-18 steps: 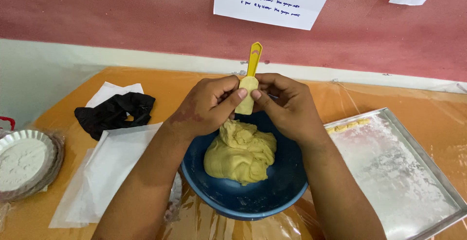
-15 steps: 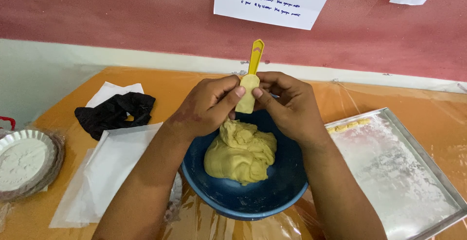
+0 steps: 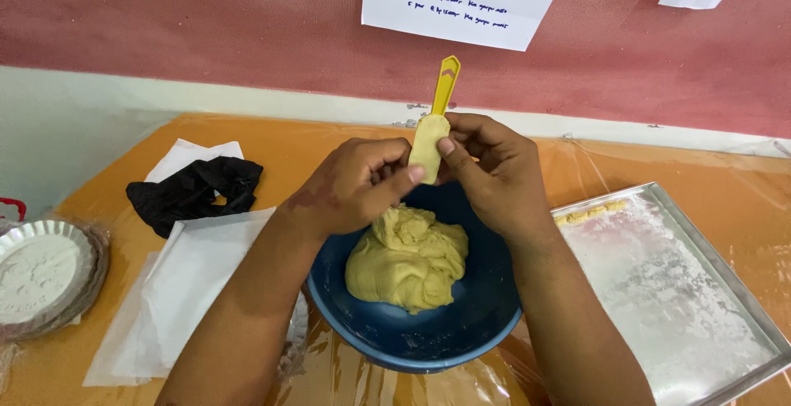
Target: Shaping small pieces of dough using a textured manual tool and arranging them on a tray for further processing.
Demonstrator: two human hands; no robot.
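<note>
A blue bowl sits on the orange table and holds a large lump of pale yellow dough. Above its far rim both hands meet around a yellow plastic scoop, whose handle points up. My right hand grips the scoop, its thumb on a piece of dough packed against it. My left hand pinches the lower end of that piece with thumb and fingers.
A floured metal tray with a short row of dough bits lies to the right. White paper sheets and a black cloth lie left of the bowl. A foil dish of flour is at the far left.
Both hands and the scoop have stayed in nearly the same place; the fingers shifted slightly on the dough piece.
</note>
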